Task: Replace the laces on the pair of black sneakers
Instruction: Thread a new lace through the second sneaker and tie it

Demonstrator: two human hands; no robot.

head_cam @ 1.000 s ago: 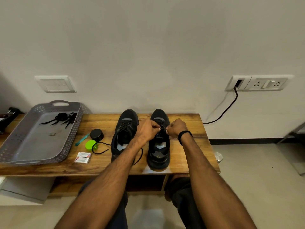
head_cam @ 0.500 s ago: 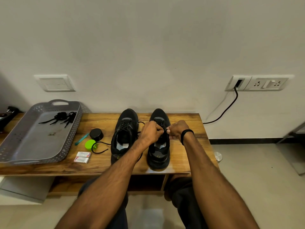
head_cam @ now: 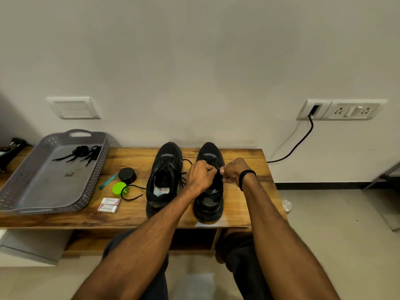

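wall: plain off-white, far side
switch plate: white, far left on wall
socket panel: white, far right; black cable plugged in
bench: wooden top, against wall, open shelf underneath
floor: pale tiles, dark skirting right

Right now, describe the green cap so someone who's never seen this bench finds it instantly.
On the wooden bench, look between the grey tray and the left sneaker. The green cap lies there, just in front of a black puck and beside a teal stick. It is the only bright green thing on the bench.
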